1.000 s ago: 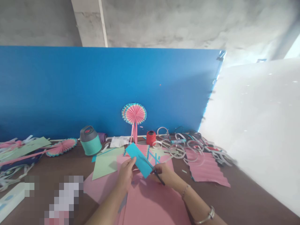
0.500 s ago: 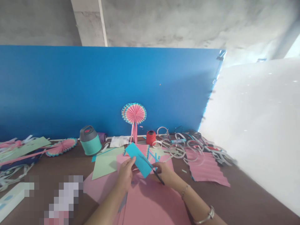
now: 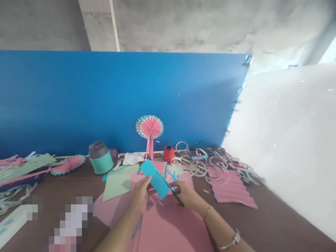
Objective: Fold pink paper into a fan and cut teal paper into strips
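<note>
A rectangular piece of blue paper (image 3: 153, 176) is pinched at its left edge by my left hand (image 3: 141, 193), thumb on top. My right hand (image 3: 185, 193) grips a pair of dark scissors (image 3: 177, 198), whose blades lie along the right edge of the blue paper. Both hands are above pink paper sheets (image 3: 174, 227) on the table. Just beyond them lie a pleated pink strip (image 3: 159, 168) with a coloured border and several thin blue paper strips (image 3: 172, 174). A pale green sheet (image 3: 119, 182) lies left of my left hand.
A round pink paper fan (image 3: 150, 127) stands against the blue panel (image 3: 105, 91). A teal and grey container (image 3: 101, 159) and a red spool (image 3: 169, 154) stand near the back. White rings (image 3: 198, 168) and pleated pink paper (image 3: 233, 187) lie right; another fan (image 3: 69, 165) lies left.
Both hands, the blue paper and the scissors keep nearly the same positions. The view shifts very slightly.
</note>
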The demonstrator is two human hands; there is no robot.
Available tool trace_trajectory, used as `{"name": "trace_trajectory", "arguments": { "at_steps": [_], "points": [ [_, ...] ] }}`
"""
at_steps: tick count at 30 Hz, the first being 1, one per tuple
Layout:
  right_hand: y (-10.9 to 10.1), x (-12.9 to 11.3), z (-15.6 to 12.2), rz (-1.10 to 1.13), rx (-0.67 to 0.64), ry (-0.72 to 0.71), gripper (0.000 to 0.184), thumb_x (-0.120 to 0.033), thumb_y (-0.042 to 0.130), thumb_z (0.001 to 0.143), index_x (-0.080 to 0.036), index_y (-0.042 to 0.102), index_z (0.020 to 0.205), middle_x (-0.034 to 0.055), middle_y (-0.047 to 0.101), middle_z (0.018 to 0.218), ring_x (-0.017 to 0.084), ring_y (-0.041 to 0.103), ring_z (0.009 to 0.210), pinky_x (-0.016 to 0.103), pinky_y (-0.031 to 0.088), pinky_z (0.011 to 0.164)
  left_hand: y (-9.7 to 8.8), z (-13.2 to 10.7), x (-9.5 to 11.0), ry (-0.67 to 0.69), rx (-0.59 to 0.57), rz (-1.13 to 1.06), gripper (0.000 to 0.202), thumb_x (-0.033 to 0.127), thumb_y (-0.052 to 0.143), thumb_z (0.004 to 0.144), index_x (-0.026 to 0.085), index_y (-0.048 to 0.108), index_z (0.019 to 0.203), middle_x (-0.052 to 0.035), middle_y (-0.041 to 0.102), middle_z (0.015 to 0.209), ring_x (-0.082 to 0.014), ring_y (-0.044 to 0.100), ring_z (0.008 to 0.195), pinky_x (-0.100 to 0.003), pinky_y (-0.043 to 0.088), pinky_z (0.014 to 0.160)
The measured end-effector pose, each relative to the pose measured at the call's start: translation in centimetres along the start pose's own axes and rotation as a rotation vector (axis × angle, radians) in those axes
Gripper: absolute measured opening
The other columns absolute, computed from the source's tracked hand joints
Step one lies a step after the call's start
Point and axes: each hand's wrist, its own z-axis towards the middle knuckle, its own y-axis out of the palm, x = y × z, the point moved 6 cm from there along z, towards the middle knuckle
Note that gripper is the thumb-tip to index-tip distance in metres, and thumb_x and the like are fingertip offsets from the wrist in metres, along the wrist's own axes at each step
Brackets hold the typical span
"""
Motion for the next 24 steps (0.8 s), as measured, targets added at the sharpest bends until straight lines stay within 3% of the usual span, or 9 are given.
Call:
{"name": "trace_trajectory", "arguments": {
  "at_steps": [9,24],
  "points": [
    [0.4,0.4,0.2,-0.041,0.006,-0.015,0.038,-0.02,0.063,0.061,-0.01,0.064,0.098,-0.0058,0.05,0.043,0.007,0.042,0.037,0.016,0.029,0.035,-0.3,0.2,-0.2,0.001,0.012,-0.023,0.033,0.046,0.071,0.061,0.014,0.064,0.068,-0.0067,0.068,0.068,-0.0216,0.066,0.067,-0.03,0.051,0.059],
    [0.8,0.7,0.3,0.181,0.053,0.027,0.06,-0.016,0.058,0.059,-0.01,0.046,0.118,-0.0115,0.045,0.042,0.007,0.04,0.038,0.017,0.03,0.037,1.3,-0.5,-0.7,-0.054,-0.187,0.019,0.035,0.046,0.064,0.071,0.011,0.067,0.074,-0.0099,0.069,0.07,-0.0206,0.064,0.065,-0.028,0.049,0.057]
  ]
}}
